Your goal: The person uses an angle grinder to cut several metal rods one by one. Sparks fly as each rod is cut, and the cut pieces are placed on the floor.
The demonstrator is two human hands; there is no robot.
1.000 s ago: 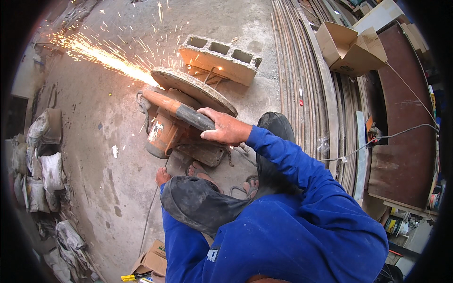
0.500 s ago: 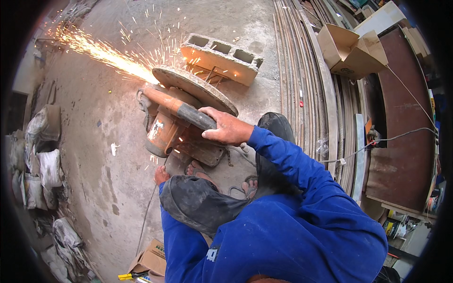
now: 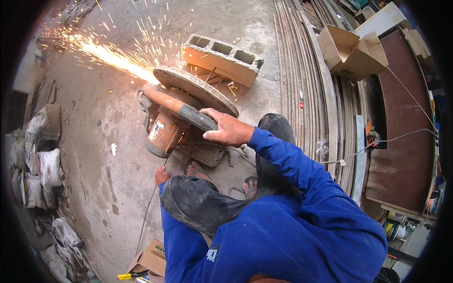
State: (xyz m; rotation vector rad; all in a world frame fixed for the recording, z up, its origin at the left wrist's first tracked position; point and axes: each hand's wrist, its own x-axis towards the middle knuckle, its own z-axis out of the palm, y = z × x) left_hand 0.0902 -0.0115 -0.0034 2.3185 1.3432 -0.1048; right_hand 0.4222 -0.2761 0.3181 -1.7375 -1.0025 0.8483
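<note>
My right hand (image 3: 230,128) is wrapped round the black grip of an orange chop saw (image 3: 165,127), pressing on its handle. The saw's large round cutting disc (image 3: 196,92) throws a bright stream of sparks (image 3: 113,59) to the far left. Thin metal rods (image 3: 214,75) show beyond the disc, beside a concrete block (image 3: 222,59); where the disc cuts is hidden behind it. My left hand (image 3: 162,175) is low beside my left knee, mostly covered by the leg. Its fingers cannot be made out well, nor whether they hold anything.
Long metal bars (image 3: 302,85) lie along the right, with an open cardboard box (image 3: 351,52) above them. A grey cable (image 3: 377,141) crosses there. Sacks (image 3: 42,165) are piled at the left. My sandalled feet (image 3: 200,172) are close to the saw base.
The saw and my right hand have hardly moved. The spray of sparks has changed shape and keeps flying to the far left.
</note>
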